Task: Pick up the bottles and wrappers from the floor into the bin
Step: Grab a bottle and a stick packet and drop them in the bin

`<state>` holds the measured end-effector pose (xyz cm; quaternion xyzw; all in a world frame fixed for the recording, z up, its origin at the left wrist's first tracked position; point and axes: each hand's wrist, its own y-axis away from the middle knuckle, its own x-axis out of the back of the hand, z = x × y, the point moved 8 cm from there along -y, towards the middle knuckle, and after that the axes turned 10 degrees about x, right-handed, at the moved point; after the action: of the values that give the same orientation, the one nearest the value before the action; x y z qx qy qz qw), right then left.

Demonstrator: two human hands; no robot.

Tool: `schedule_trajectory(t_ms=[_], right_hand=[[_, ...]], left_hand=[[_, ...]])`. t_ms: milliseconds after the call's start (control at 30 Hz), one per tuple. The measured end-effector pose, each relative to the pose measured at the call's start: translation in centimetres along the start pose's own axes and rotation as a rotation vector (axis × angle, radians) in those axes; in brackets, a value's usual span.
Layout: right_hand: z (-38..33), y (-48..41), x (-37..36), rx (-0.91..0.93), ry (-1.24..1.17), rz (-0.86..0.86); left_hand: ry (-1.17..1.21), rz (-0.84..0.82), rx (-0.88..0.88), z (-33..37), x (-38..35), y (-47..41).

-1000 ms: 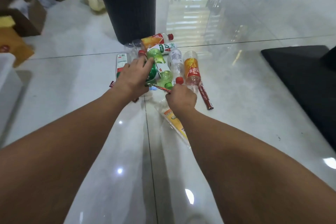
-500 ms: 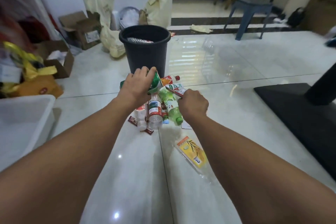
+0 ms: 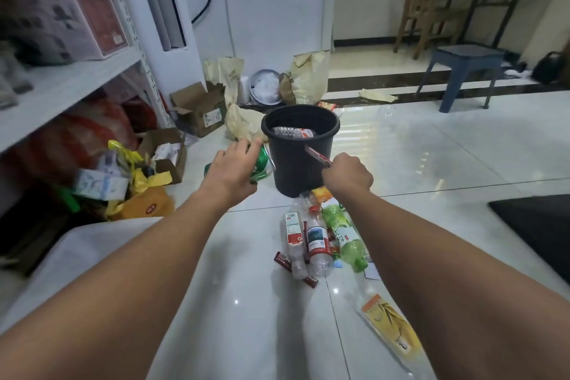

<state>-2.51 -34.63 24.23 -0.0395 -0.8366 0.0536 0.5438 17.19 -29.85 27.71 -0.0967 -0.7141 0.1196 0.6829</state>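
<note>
Fingers (image 3: 246, 145) curling round a green bottle (image 3: 262, 163), the left hand (image 3: 231, 168) is hovering just left of the black bin (image 3: 296, 173), while the right hand (image 3: 347, 174) is pinching a red wrapper (image 3: 317, 157) before the bin's front wall; both loads likely need lifting above the rim before release. More bottles (image 3: 317, 241) are lying in front of the bin
</note>
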Motion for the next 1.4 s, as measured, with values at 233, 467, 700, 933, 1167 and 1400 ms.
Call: schedule_trajectory(t_ms=[233,467,700,933,1167,1400], right_hand=[[0.8,-2.2,-0.4,0.04,0.015,-0.03],[4.2,-5.3,1.3,0.046,-0.025,-0.059],[7.5,-9.4,6.9,0.116,-0.007,-0.071],[8.2,-12.2,5.4,0.177,-0.033,-0.097],[8.9,-14.1,1.7,0.164,-0.045,-0.108],[6.9,-17.7,-1.1,0.164,-0.031,-0.085]], left_hand=[[0.045,0.012,0.055,1.2,-1.8,-1.3],[0.063,-0.093,0.123,3.8,-3.6,-3.4],[0.15,-0.068,0.193,9.4,-1.1,-9.0],[0.098,-0.078,0.186,10.8,-3.8,-12.3],[0.113,-0.109,0.19,9.9,-7.4,-15.1],[0.069,-0.115,0.163,7.6,-10.2,-18.4]])
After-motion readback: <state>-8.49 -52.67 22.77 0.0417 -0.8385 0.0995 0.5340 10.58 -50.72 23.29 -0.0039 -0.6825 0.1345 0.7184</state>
